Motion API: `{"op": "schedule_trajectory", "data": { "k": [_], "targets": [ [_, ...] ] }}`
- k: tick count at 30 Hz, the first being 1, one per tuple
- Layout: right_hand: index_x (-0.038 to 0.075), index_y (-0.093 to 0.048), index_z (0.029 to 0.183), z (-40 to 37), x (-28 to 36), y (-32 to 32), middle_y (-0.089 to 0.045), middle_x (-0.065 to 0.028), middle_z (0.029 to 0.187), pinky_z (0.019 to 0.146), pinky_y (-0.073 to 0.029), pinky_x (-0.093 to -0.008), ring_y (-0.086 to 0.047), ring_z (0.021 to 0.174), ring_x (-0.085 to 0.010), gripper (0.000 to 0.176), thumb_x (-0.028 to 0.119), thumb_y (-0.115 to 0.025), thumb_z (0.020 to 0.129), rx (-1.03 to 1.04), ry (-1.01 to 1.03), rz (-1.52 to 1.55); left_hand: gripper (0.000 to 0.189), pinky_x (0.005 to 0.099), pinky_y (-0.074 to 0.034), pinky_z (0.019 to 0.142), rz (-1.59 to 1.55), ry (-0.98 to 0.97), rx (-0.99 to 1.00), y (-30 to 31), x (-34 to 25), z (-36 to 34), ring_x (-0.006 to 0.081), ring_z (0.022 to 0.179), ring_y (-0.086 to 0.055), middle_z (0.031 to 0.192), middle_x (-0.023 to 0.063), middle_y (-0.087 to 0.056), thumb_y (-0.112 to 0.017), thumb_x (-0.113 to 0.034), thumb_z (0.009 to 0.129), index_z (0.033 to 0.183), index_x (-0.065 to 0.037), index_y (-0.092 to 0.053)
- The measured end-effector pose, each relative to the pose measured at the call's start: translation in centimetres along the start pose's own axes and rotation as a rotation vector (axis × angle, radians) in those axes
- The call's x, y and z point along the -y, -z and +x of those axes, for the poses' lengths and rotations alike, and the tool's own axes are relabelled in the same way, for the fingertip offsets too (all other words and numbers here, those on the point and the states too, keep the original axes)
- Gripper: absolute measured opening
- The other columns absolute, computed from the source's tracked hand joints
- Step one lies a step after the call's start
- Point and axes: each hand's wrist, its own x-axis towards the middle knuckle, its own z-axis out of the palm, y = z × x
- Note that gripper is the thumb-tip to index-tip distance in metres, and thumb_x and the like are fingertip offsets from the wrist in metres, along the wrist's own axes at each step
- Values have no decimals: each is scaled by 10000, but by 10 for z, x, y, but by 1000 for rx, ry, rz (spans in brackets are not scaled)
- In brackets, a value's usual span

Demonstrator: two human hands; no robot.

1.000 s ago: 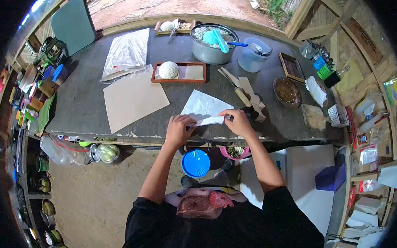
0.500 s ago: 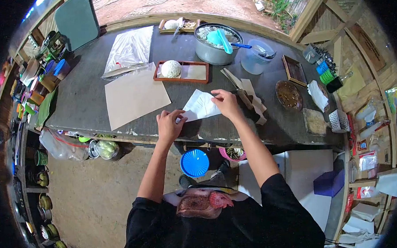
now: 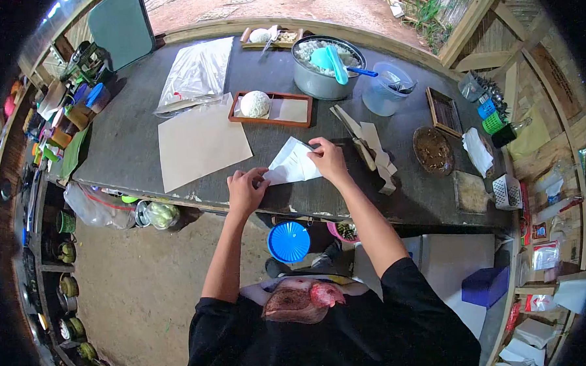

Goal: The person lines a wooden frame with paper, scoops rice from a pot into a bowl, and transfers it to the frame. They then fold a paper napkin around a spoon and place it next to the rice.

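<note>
A white sheet of paper [image 3: 288, 165], creased and partly folded to a point at the top, lies at the table's near edge. My left hand [image 3: 246, 190] pinches its lower left corner between thumb and fingers. On the other side, my right hand [image 3: 328, 160] is closed on the right edge. Just behind the paper is a reddish-brown wooden tray [image 3: 297, 122] with a round mound of white rice [image 3: 255, 104] in its left part. A flat sheet of brown paper [image 3: 200, 151] lies to the left. Right of my right hand rests a knife [image 3: 364, 155] beside cut paper strips [image 3: 378, 146].
At the back stands a pot [image 3: 321, 83] of rice with a turquoise scoop [image 3: 330, 62]. Beside it is a clear plastic tub [image 3: 379, 101]. A plastic-wrapped paper stack [image 3: 193, 73] lies back left. A brown round dish [image 3: 433, 152] sits on the right.
My right hand has shifted slightly left and the paper's right side has folded inward, making it narrower. The whole view has moved a little.
</note>
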Motion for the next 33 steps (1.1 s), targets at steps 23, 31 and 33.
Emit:
{"op": "schedule_trajectory", "data": {
  "k": [23,31,33],
  "targets": [
    [99,-632,1088,-7,4,2,-647,-91,1014,871,-425,-443,-569,1020,-309,355,176,-725,754,-161,173,-356,260,416,-387,826,78,16,40,9,-12,10,254,899,-590,934,40,-696,-724,-280,776,1007,-161,-708],
    [-25,-474,1317,-83,24,-2,-440,-170,1399,1109,-289,-469,-357,1344,-345,563,154,-637,808,44,517,-334,578,472,-246,1130,-31,-381,29,-34,-45,-18,365,1339,-367,1415,168,-444,-610,-316,873,1351,-21,-471],
    [-34,-429,1358,-86,20,-1,-390,-175,1447,1136,-248,-477,-308,1380,-343,606,177,-621,822,105,502,-394,654,491,-227,1136,26,-366,113,-41,-45,-24,380,1392,-278,1467,177,-378,-568,-337,906,1429,-8,-353]
  ]
}}
